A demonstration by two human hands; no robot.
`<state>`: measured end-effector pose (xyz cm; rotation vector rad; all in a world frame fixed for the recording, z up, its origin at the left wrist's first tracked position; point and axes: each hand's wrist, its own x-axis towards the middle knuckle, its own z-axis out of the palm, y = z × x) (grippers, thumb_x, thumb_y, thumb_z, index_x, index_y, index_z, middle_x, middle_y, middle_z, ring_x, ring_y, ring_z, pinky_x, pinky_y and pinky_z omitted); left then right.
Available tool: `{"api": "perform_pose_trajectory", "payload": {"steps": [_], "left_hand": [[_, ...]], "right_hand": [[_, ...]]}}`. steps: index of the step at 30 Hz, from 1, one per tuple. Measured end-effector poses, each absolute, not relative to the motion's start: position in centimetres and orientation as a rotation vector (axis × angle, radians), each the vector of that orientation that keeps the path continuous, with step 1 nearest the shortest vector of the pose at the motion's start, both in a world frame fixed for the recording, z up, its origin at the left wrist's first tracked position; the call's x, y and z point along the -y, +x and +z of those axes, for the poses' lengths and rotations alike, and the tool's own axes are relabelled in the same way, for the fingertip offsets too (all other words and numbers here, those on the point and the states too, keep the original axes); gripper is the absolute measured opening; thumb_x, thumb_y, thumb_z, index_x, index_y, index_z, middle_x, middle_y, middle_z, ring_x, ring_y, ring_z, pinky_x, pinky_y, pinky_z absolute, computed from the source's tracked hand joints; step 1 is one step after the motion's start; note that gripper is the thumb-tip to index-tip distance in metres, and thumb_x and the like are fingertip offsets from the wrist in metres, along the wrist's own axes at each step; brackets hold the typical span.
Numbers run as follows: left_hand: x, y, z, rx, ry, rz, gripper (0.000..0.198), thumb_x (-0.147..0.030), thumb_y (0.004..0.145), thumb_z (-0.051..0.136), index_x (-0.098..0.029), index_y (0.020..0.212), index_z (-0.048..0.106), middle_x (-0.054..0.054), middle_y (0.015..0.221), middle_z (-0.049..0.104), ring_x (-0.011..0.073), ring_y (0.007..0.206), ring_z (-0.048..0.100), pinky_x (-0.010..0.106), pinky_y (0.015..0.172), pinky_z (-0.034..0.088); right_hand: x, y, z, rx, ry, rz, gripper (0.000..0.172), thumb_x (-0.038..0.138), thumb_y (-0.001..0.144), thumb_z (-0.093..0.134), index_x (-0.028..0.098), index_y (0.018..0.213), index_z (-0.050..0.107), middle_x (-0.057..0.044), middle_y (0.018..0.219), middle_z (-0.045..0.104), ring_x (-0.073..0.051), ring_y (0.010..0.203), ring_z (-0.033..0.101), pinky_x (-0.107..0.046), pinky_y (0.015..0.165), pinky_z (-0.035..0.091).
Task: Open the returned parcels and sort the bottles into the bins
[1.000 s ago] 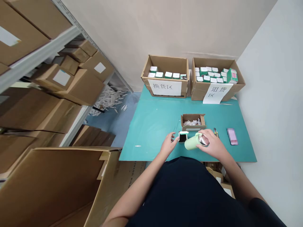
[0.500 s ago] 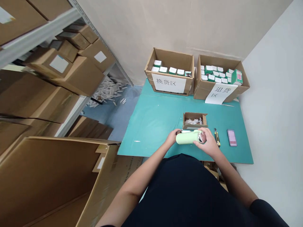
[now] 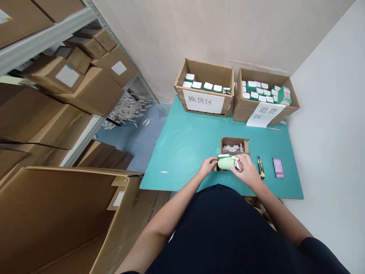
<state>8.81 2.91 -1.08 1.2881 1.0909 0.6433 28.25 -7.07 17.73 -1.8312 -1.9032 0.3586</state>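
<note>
A light green bottle (image 3: 226, 163) lies nearly level above the near part of the table. My right hand (image 3: 245, 169) is closed around its right end, where a shiny round part shows. At its left end is a small box (image 3: 223, 155) with a white and green edge and a dark brown inside, mostly hidden behind the bottle. My left hand (image 3: 209, 166) pinches that box's left edge. Whether the bottle's end is inside the box or just over it, I cannot tell. Just beyond stands a small open carton (image 3: 221, 145) with crumpled paper in it.
On the green table (image 3: 182, 152), a yellow and black utility knife (image 3: 261, 168) and a blurred pink phone-like thing (image 3: 278, 168) lie right. Two labelled cardboard boxes (image 3: 203, 102) (image 3: 242, 110) hold small green-white boxes at the back. A large open carton (image 3: 71, 169) and shelving stand left.
The bottle has shifted, and less of its left end shows. My left hand has come off the bottle's end to the small box edge, whose dark inside now shows below the bottle.
</note>
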Motion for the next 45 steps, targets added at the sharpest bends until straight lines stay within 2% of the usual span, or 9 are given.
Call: {"api": "perform_pose_trajectory", "payload": {"steps": [6, 12, 22, 26, 29, 33, 36, 39, 45], "left_hand": [[-3.0, 8.8, -0.4, -1.075, 1.353, 0.619, 0.024, -0.032, 0.086, 0.062, -0.018, 0.097, 0.078, 0.006, 0.102, 0.079, 0.0211, 0.097, 0.071, 0.033, 0.091, 0.055], [-2.7, 8.9, 0.2, -1.075, 1.377, 0.621, 0.023, -0.026, 0.084, 0.060, -0.018, 0.096, 0.077, 0.005, 0.102, 0.079, 0.0209, 0.095, 0.071, 0.034, 0.092, 0.054], [-2.8, 8.7, 1.0, -1.146, 1.364, 0.584, 0.023, -0.032, 0.084, 0.063, -0.019, 0.095, 0.078, 0.005, 0.097, 0.079, 0.0209, 0.091, 0.070, 0.033, 0.087, 0.055], [-2.9, 8.6, 1.0, -1.138, 1.352, 0.570, 0.024, -0.034, 0.085, 0.063, -0.018, 0.095, 0.077, 0.006, 0.097, 0.079, 0.0212, 0.092, 0.070, 0.034, 0.088, 0.055], [-3.1, 8.5, 1.0, -1.135, 1.337, 0.564, 0.025, -0.034, 0.085, 0.062, -0.017, 0.096, 0.076, 0.007, 0.098, 0.078, 0.0208, 0.092, 0.070, 0.034, 0.088, 0.055], [-2.8, 8.5, 1.1, -1.134, 1.326, 0.629, 0.028, -0.036, 0.087, 0.060, -0.016, 0.100, 0.074, 0.007, 0.100, 0.077, 0.0201, 0.093, 0.069, 0.034, 0.089, 0.055], [-1.9, 8.5, 1.1, -1.121, 1.271, 0.639, 0.042, -0.045, 0.088, 0.061, -0.015, 0.117, 0.070, 0.006, 0.093, 0.074, 0.0182, 0.081, 0.068, 0.032, 0.075, 0.057], [-1.0, 8.4, 1.3, -1.077, 1.199, 0.634, 0.055, -0.050, 0.091, 0.057, -0.015, 0.134, 0.060, 0.005, 0.093, 0.070, 0.0149, 0.074, 0.065, 0.027, 0.064, 0.055], [-1.0, 8.0, 2.7, -1.069, 1.256, 0.613, 0.057, -0.040, 0.098, 0.046, -0.017, 0.150, 0.047, 0.004, 0.093, 0.070, 0.0124, 0.073, 0.062, 0.026, 0.069, 0.054]], "right_hand": [[6.5, 27.1, 16.4, 2.087, -1.824, 0.410, 0.047, 0.031, 0.085, 0.070, 0.025, 0.129, 0.057, -0.011, 0.117, 0.058, -0.027, 0.095, 0.068, -0.037, 0.076, 0.059], [5.2, 25.6, 14.1, 2.306, -1.818, 0.406, 0.055, 0.026, 0.084, 0.076, 0.025, 0.135, 0.056, -0.014, 0.119, 0.059, -0.030, 0.100, 0.063, -0.041, 0.083, 0.054], [4.3, 25.2, 9.7, 2.537, -1.805, 0.339, 0.054, 0.033, 0.087, 0.077, 0.019, 0.136, 0.059, -0.017, 0.116, 0.063, -0.032, 0.103, 0.059, -0.042, 0.084, 0.043], [4.5, 24.6, 8.7, 2.510, -1.887, 0.265, 0.060, 0.038, 0.088, 0.075, 0.016, 0.141, 0.055, -0.018, 0.118, 0.063, -0.032, 0.102, 0.058, -0.044, 0.084, 0.043], [4.7, 24.3, 8.3, 2.471, -1.918, 0.271, 0.056, 0.037, 0.088, 0.074, 0.015, 0.137, 0.058, -0.018, 0.119, 0.064, -0.033, 0.104, 0.057, -0.046, 0.087, 0.044], [5.7, 24.9, 7.5, 2.292, -1.812, 0.317, 0.046, 0.029, 0.091, 0.069, 0.021, 0.136, 0.059, -0.018, 0.132, 0.059, -0.034, 0.121, 0.052, -0.050, 0.099, 0.044], [6.7, 25.4, 6.2, 1.937, -1.826, 0.383, 0.040, 0.030, 0.094, 0.061, 0.022, 0.134, 0.059, -0.018, 0.133, 0.057, -0.033, 0.126, 0.052, -0.052, 0.105, 0.045], [7.2, 25.4, 4.7, 1.545, -1.741, 0.615, 0.035, 0.036, 0.096, 0.054, 0.021, 0.128, 0.059, -0.016, 0.124, 0.059, -0.028, 0.115, 0.062, -0.046, 0.099, 0.053], [5.8, 26.0, 3.8, 1.075, -1.634, 0.969, 0.038, 0.046, 0.096, 0.049, 0.022, 0.125, 0.053, -0.009, 0.101, 0.068, -0.023, 0.091, 0.071, -0.040, 0.082, 0.060]]}}
